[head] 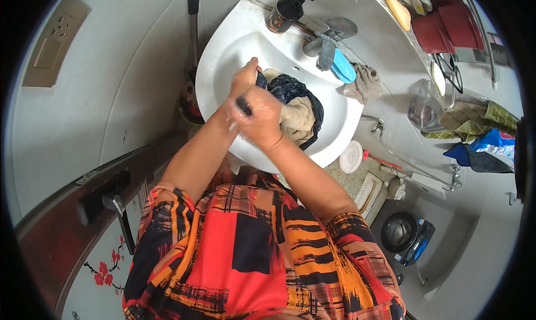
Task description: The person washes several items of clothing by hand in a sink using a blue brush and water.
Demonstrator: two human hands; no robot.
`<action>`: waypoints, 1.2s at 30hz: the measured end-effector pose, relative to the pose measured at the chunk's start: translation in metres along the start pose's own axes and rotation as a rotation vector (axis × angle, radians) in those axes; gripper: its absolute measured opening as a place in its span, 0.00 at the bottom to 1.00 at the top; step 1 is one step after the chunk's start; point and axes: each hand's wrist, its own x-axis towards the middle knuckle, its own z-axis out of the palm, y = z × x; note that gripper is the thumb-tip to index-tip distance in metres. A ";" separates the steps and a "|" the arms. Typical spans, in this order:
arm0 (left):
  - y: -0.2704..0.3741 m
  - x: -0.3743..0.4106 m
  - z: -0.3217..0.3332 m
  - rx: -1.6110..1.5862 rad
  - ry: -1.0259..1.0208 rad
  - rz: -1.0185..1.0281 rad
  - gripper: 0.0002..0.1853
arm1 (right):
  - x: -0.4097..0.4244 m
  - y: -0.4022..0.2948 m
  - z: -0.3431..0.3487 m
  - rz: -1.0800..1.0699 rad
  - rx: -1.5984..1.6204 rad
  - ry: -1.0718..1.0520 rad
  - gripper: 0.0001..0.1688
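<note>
Over the left half of a white washbasin (347,136), my two hands are close together, the right in front of the left. My right hand (264,117) is clenched on dark patterned cloth (295,87), a bit of which pokes out of the fist; wet suds and motion blur cover it. My left hand (244,79) lies just behind, its thumb side up, with dark cloth beside its fingers; its grip is partly hidden. From the hands the cloth trails into the basin, bunched with beige fabric (299,113).
A black pump bottle (284,14) and a grey tap (328,44) stand at the basin's back. A blue brush or soap holder (344,67) and a grey rag (363,83) lie beside the tap. A wire shelf (402,27) juts out on the right. A door (104,219) is at lower left.
</note>
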 end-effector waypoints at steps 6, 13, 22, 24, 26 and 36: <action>0.012 -0.055 0.029 -0.061 -0.245 0.091 0.17 | 0.002 0.097 -0.045 0.533 -0.206 -0.245 0.24; 0.017 -0.025 -0.010 1.075 -0.329 0.790 0.32 | 0.032 0.054 -0.084 0.835 0.407 -0.354 0.18; 0.030 -0.051 0.002 0.020 -0.485 0.265 0.13 | 0.008 0.067 -0.119 0.721 -0.125 -1.045 0.31; 0.028 -0.059 0.004 -0.256 -0.299 0.222 0.14 | -0.024 0.103 -0.122 0.531 -0.123 -0.852 0.27; 0.017 -0.047 -0.007 -0.413 -0.344 0.114 0.15 | -0.036 0.131 -0.131 0.362 -0.107 -0.672 0.22; -0.037 -0.016 0.010 -0.885 -1.091 -0.336 0.14 | 0.001 -0.029 -0.053 -0.044 0.070 -0.267 0.16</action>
